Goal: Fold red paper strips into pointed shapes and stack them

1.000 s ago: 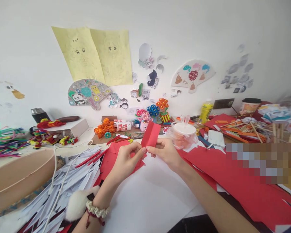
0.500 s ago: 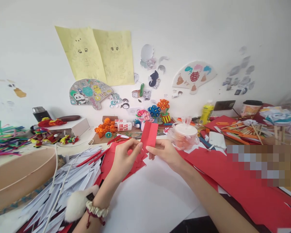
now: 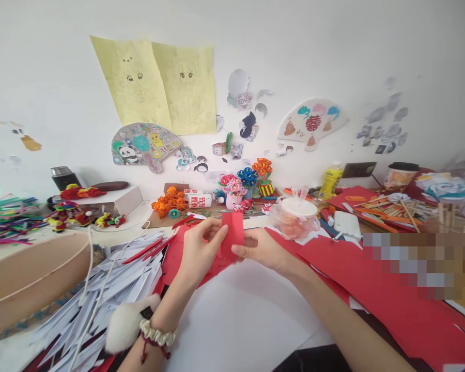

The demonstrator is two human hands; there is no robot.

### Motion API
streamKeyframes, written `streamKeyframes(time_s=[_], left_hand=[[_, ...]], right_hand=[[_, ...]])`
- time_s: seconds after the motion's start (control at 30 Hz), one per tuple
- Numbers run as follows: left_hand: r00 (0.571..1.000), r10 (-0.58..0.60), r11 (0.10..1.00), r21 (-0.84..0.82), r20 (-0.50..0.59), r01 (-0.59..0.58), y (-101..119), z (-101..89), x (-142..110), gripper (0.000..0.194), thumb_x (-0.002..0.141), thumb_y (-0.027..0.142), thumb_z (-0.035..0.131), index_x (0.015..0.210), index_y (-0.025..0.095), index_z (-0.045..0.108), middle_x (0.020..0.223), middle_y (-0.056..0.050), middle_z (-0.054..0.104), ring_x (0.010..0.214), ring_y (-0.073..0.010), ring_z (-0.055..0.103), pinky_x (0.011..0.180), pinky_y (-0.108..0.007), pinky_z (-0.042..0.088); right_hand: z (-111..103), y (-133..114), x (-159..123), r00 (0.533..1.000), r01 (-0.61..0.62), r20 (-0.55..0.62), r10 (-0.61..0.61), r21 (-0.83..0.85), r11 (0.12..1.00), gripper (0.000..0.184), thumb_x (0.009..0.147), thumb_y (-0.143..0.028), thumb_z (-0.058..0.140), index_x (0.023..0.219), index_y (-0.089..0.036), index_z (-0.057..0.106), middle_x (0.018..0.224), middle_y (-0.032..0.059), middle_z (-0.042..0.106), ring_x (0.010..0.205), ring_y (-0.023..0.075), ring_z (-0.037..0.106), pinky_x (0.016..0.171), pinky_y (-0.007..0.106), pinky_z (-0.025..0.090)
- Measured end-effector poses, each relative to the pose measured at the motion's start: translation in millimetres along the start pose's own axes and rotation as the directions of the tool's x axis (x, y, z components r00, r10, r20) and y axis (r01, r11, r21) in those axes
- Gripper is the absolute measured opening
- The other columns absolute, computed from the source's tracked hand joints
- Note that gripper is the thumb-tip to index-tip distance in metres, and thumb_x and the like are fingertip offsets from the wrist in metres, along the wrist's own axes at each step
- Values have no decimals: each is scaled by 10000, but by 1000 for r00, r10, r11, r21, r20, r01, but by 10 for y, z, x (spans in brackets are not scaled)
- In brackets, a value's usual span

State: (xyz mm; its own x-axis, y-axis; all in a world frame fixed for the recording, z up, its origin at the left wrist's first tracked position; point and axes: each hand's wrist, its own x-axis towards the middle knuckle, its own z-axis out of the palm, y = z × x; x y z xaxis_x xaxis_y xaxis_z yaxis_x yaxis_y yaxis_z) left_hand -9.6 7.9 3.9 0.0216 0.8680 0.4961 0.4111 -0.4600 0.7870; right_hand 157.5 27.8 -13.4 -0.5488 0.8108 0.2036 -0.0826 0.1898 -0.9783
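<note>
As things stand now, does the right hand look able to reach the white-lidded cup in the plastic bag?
Probably yes: the white-lidded cup sits just beyond the right hand, and nothing tall shows between them. That hand holds the red paper strip, though, so it may need to let go.

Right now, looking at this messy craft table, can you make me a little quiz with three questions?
1. True or false: the left hand and the right hand both touch the folded red paper strip.
2. Fill in: the cream ruffled wristband is worn on the person's own ____ side.
3. What colour are the flowers in the yellow striped pot? a) blue b) orange c) pink

Key: 1 true; 2 left; 3 b.
</note>
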Motion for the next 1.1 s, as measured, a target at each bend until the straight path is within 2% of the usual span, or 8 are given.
streamKeyframes(time_s=[0.13, 0.37, 0.53, 0.7, 0.77, 0.87, 0.97, 1.1], left_hand=[[995, -44, 998, 42, 90, 40, -2, 24, -9, 210, 809, 362, 577, 795, 160, 632, 740, -27, 675, 672, -163, 612, 614, -245, 461], [998, -63, 966, 252, 27, 54, -19, 45, 18, 235, 820, 385, 540, 729, 180, 607, 637, 1, 659, 596, -160, 607, 559, -242, 432], [983, 183, 846, 510, -1, -157, -52, 56, -23, 162, 850, 305, 522, 855, 201, 646, 705, 7, 680, 613, -144, 601, 575, -238, 416], [928, 372, 791, 512, 30, -334, -47, 73, -37, 178, 862, 301, 539, 898, 215, 690, 881, -17, 706, 761, -153, 617, 671, -237, 437], [949, 316, 860, 422, 1, -287, -23, 70, -22, 183, 849, 330, 561, 827, 206, 694, 852, -18, 704, 730, -150, 604, 637, -233, 436], [994, 105, 969, 227, -39, -93, -2, 59, 9, 230, 825, 395, 583, 779, 196, 687, 806, -19, 700, 702, -152, 593, 593, -230, 440], [997, -73, 994, 86, -15, 75, -14, 48, 34, 261, 786, 442, 619, 824, 197, 701, 855, -24, 710, 749, -166, 608, 629, -235, 460], [989, -135, 991, 33, 67, 133, -27, 40, 34, 264, 766, 437, 644, 822, 188, 710, 830, -26, 713, 716, -161, 600, 621, -238, 447]], right_hand=[[2, 18, 49, 987, 124, -111, -116, 67, 990, 425, 744, -454, 690, 1049, -158, 681, 1025, 90, 694, 962, 230, 636, 852, 364, 494], [5, 108, 77, 988, 44, -151, -33, 74, 996, 375, 682, -442, 725, 849, -107, 707, 832, 73, 703, 787, 220, 648, 733, 350, 497], [-9, 115, 91, 980, 12, -198, -6, 28, 1000, 398, 699, -507, 679, 746, -112, 684, 711, 42, 662, 658, 171, 599, 599, 284, 453], [-25, 97, 88, 983, 15, -183, 4, 103, 995, 389, 694, -496, 687, 794, -120, 679, 741, 45, 659, 669, 164, 594, 619, 284, 449], [-27, 96, 84, 985, 28, -175, -10, 100, 995, 373, 712, -486, 676, 798, -123, 678, 762, 49, 660, 699, 174, 603, 645, 293, 457], [-26, 99, 80, 986, 56, -159, -45, 66, 996, 348, 738, -476, 660, 773, -129, 672, 786, 54, 666, 765, 197, 619, 688, 309, 473], [-26, 101, 76, 985, 88, -150, -82, 38, 995, 337, 757, -466, 646, 766, -130, 672, 797, 53, 674, 802, 212, 629, 700, 311, 480], [-28, 94, 64, 981, 95, -173, -92, 7, 995, 323, 765, -440, 652, 822, -124, 682, 830, 54, 686, 814, 218, 637, 695, 306, 481]])
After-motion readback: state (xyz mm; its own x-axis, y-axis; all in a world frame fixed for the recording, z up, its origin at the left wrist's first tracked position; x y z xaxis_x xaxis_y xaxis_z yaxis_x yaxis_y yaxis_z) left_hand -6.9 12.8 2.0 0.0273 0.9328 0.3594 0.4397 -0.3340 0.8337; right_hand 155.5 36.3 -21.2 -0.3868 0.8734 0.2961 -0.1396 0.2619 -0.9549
